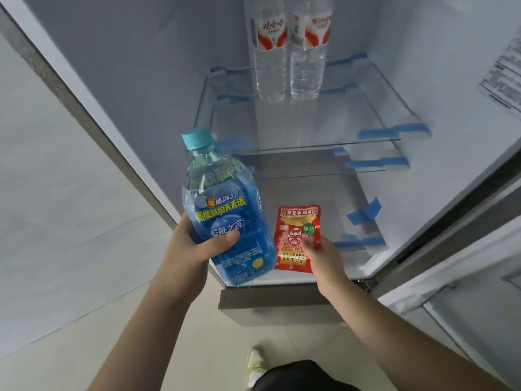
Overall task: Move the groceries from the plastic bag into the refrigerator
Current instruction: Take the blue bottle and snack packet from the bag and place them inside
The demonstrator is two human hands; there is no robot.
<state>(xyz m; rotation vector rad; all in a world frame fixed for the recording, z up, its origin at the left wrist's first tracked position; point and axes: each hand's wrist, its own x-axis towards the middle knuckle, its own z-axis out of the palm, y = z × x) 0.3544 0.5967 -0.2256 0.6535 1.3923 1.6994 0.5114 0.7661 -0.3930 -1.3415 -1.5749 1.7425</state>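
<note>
Blue drink bottle [225,215]: gripped in left hand [194,249], tilted, at front of refrigerator [439,114], below its glass shelf [310,142].
Red snack packet [297,238]: pinched by right hand [324,255], beside bottle, over refrigerator floor.
Two water bottles [289,49]: upright, on glass shelf.
Risk: bottle cap clipping shelf edge on entry; slick bottle slipping from one-handed grip.

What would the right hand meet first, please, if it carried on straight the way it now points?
Probably the refrigerator floor: the right hand, pinching the red snack packet, points into the bottom compartment, and nothing else shows ahead; depth is unclear.
</note>
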